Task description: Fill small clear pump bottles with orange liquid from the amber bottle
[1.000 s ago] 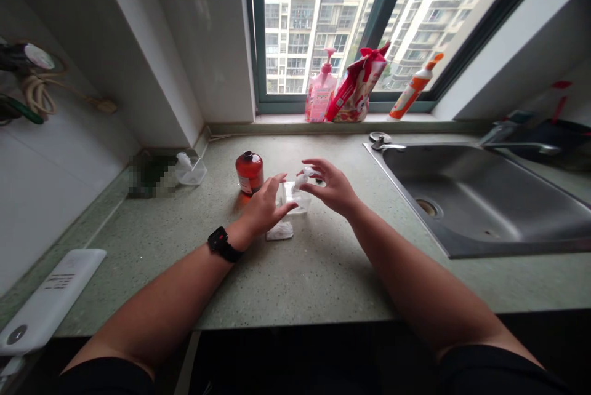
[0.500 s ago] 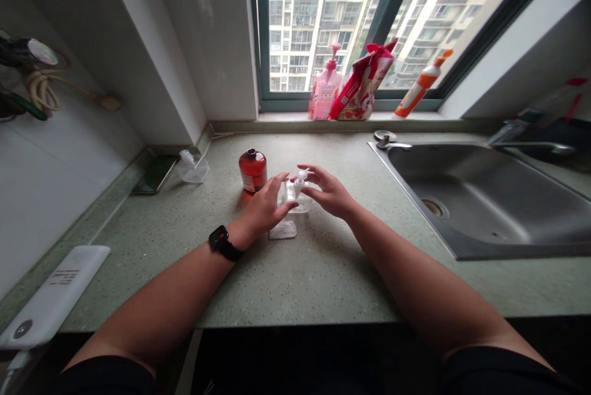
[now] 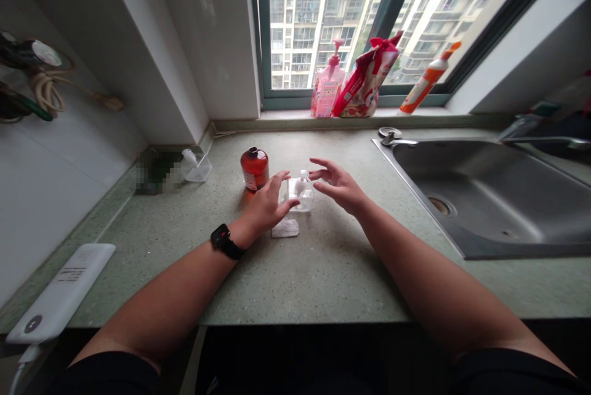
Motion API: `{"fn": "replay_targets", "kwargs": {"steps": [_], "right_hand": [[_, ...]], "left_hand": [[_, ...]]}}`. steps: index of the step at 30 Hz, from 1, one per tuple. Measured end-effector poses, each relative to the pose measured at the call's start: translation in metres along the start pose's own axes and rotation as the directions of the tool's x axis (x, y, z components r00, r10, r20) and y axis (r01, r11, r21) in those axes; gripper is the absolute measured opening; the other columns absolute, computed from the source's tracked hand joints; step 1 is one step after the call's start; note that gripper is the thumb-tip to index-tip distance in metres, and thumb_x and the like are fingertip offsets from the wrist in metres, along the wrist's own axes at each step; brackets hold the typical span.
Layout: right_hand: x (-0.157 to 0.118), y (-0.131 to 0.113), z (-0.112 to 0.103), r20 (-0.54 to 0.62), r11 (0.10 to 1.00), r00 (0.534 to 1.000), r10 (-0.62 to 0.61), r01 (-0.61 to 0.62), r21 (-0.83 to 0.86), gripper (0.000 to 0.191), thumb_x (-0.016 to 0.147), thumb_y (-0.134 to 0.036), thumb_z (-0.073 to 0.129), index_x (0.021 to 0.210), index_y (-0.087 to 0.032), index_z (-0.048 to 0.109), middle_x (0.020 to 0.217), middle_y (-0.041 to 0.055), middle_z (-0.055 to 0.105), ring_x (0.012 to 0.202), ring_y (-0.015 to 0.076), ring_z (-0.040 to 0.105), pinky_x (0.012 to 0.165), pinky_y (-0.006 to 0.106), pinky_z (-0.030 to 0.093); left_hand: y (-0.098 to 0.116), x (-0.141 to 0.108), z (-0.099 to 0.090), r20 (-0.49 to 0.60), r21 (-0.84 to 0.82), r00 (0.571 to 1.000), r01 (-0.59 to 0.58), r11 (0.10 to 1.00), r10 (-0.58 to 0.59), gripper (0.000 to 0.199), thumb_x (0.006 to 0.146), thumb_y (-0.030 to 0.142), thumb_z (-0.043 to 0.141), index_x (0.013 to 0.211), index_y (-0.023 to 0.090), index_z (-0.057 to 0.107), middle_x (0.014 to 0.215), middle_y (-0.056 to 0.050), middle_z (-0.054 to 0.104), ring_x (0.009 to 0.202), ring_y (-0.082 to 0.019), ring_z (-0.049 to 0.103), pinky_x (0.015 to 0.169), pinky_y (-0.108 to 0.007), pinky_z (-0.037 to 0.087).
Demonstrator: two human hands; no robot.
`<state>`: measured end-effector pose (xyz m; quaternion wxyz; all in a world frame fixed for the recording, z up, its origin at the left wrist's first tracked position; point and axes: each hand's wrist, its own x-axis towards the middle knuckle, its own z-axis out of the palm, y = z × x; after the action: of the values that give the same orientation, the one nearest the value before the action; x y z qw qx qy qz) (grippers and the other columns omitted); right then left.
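And here's the small pump bottle (image 3: 300,194), upright on the speckled counter (image 3: 323,278), long axis straight up, white pump head on top, just behind a folded tissue (image 3: 285,229). Left hand (image 3: 266,203) reaches in palm down, fingers together and loosely curved, right at the bottle's left side. Right hand (image 3: 335,186) hovers just off the other side, fingers spread apart, not touching. Red bottle (image 3: 254,168) sits just past the left hand.

Stainless steel sink (image 3: 489,198) right; red cylindrical bottle (image 3: 254,169) and white rectangular power bank (image 3: 60,294) on speckled green tabletop (image 3: 323,278); pink pump bottle (image 3: 327,88) on windowsill (image 3: 369,115).
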<state>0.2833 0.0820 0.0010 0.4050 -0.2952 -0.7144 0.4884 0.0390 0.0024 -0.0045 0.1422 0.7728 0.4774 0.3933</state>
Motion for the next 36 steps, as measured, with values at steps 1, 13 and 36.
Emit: {"fn": "replay_targets", "kwargs": {"steps": [1,13,36], "right_hand": [[0.000,0.000,-0.001,-0.014,1.000,1.000,-0.009,0.009,-0.003,0.069,0.087,-0.050,0.083,0.147,-0.028,0.056,0.112,0.0066,0.083,0.131,0.0308,0.070,0.120,0.057,0.046],[0.000,-0.001,0.015,0.051,0.999,0.998,0.024,-0.026,0.048,0.076,0.084,-0.051,0.085,0.150,-0.030,0.055,0.134,0.0104,0.075,0.131,0.0301,0.068,0.112,0.050,0.053],[0.002,-0.002,0.018,-0.068,1.000,0.998,-0.007,0.008,0.012,0.065,0.078,-0.025,0.064,0.142,-0.031,0.059,0.128,0.0064,0.078,0.134,0.0318,0.066,0.115,0.056,0.051]], "left_hand": [[0.000,0.000,0.000,-0.001,-0.002,1.000,0.005,1.000,-0.005,0.071,0.097,0.037,0.079,0.155,0.020,0.043,0.150,-0.019,0.066,0.133,-0.031,0.069,0.114,-0.047,0.055],[-0.001,0.001,0.002,-0.010,0.004,1.000,0.000,1.000,0.000,0.070,0.097,0.040,0.079,0.154,0.019,0.044,0.150,-0.019,0.066,0.129,-0.029,0.071,0.112,-0.046,0.057],[0.000,0.001,0.001,-0.004,0.000,1.000,-0.010,1.000,0.010,0.069,0.098,0.039,0.079,0.154,0.020,0.044,0.152,-0.019,0.064,0.142,-0.033,0.063,0.118,-0.051,0.052]]}}
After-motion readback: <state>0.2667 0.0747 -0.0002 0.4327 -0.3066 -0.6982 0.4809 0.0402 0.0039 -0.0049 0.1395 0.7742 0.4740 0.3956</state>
